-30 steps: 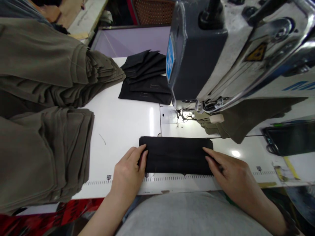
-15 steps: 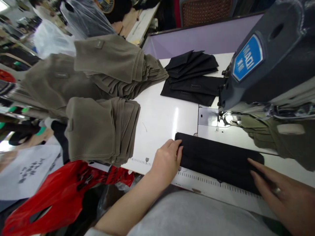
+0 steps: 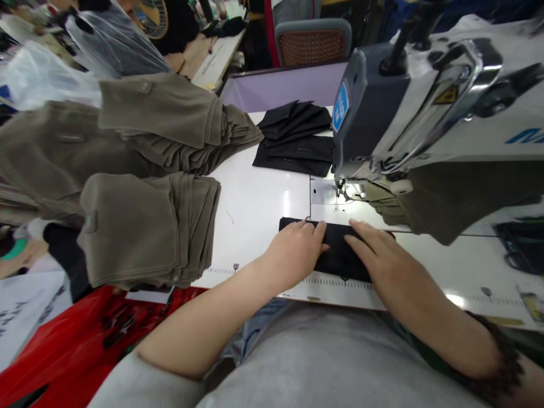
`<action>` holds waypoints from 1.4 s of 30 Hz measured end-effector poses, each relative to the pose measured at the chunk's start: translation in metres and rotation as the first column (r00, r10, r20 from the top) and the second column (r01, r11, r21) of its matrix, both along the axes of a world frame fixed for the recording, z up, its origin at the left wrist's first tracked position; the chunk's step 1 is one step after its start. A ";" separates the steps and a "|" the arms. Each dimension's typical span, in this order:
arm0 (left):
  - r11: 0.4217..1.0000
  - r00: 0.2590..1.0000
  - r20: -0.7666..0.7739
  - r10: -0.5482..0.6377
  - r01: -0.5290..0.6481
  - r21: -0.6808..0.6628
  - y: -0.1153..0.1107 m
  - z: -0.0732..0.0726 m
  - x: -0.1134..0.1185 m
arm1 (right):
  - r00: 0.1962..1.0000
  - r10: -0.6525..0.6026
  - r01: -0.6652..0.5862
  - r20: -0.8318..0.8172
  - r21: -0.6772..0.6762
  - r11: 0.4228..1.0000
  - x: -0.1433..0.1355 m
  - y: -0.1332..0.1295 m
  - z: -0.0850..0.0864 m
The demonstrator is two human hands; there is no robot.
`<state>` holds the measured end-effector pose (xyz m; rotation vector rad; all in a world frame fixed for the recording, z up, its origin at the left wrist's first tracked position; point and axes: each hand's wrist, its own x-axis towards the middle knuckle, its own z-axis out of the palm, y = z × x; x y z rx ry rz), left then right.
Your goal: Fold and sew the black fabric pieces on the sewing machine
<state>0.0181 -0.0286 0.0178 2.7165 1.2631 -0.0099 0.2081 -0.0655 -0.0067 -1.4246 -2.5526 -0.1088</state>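
Left hand (image 3: pixel 297 249) and right hand (image 3: pixel 385 258) have moved inward along the black fabric panel (image 3: pixel 339 258), which lies near the front edge of the bench (image 3: pixel 250 232). Left fingers curl over it, pinch unclear; right fingers rest extended, slightly parted. Uneven pressure could skew it.

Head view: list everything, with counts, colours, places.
Black panel: one, black, near centre
Sewing machine: one, grey and white, right
Black pieces: several, black, left of machine
Fabric stacks: at least two, brownish grey, left
Olive pieces: several, olive, beneath machine
Table: one, white, centre
Chair: one, brown and grey, top
Plastic bags: at least two, translucent, upper left
Red plastic: one, red, lower left
Left hand: one, bare, on panel
Right hand: one, bare, on panel
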 end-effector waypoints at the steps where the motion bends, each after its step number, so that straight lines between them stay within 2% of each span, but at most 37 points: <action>1: 0.999 0.998 -0.028 0.047 -0.047 0.009 -0.002 0.001 0.008 | 1.000 0.025 -0.026 -0.008 -0.006 1.000 -0.004 -0.001 -0.003; 3: 0.996 0.994 -0.059 0.087 -0.085 0.041 -0.007 -0.003 0.019 | 0.999 0.044 -0.044 -0.011 -0.003 0.999 -0.008 -0.002 -0.008; 5: 0.995 0.997 -0.050 0.054 -0.049 0.082 -0.014 -0.015 0.024 | 0.999 0.039 -0.039 -0.020 0.005 0.999 -0.011 -0.003 -0.012; 9: 0.990 1.000 0.016 -0.002 0.000 0.140 -0.024 -0.042 0.020 | 0.998 0.033 -0.035 -0.061 -0.025 0.999 -0.009 -0.005 -0.018; 11: 0.991 0.999 0.028 0.019 -0.023 0.129 -0.026 -0.048 0.017 | 0.997 0.024 -0.027 -0.075 -0.046 0.999 -0.006 -0.008 -0.021; 16: 0.994 0.999 0.023 0.049 -0.051 0.096 -0.025 -0.042 0.011 | 0.999 0.031 -0.032 -0.016 -0.085 0.996 0.003 -0.012 -0.027; 20: 0.984 0.988 0.017 0.151 -0.152 0.093 -0.022 -0.039 -0.004 | 0.999 0.021 -0.019 0.028 -0.089 0.996 0.004 -0.013 -0.026; 24: 0.969 0.975 -0.019 0.220 -0.216 0.116 -0.023 -0.042 -0.026 | 0.999 0.001 0.001 0.032 -0.070 0.998 0.003 -0.012 -0.025; 27: 0.943 0.957 -0.027 0.289 -0.279 0.180 -0.026 -0.039 -0.034 | 0.999 0.006 -0.003 0.039 -0.058 0.998 0.002 -0.013 -0.027; 29: 0.937 0.959 -0.021 0.281 -0.270 0.222 -0.027 -0.034 -0.035 | 0.999 0.002 0.000 0.044 -0.047 0.999 0.000 -0.015 -0.028; 30: 0.947 0.971 -0.025 0.240 -0.228 0.225 -0.026 -0.031 -0.034 | 0.999 -0.003 0.005 0.044 -0.041 0.999 0.000 -0.015 -0.027; 33: 0.980 0.995 -0.068 0.068 -0.054 0.191 -0.009 -0.025 -0.030 | 0.999 -0.022 0.023 0.028 -0.033 0.999 -0.001 -0.010 -0.019; 35: 0.981 0.996 -0.083 0.029 -0.013 0.195 0.013 -0.024 -0.026 | 1.000 -0.010 0.010 0.011 -0.041 0.999 0.001 0.000 -0.009; 37: 0.977 0.998 -0.041 0.046 -0.036 0.212 0.041 -0.027 -0.021 | 0.999 0.054 -0.053 0.003 -0.056 0.997 0.003 0.015 0.001; 39: 0.970 0.993 0.035 0.110 -0.115 0.216 0.068 -0.030 -0.015 | 0.988 0.157 -0.157 0.003 -0.060 0.986 0.006 0.032 0.006; 42: 0.963 0.987 0.081 0.138 -0.153 0.221 0.098 -0.036 -0.004 | 0.957 0.289 -0.289 0.009 -0.009 0.957 0.008 0.053 0.003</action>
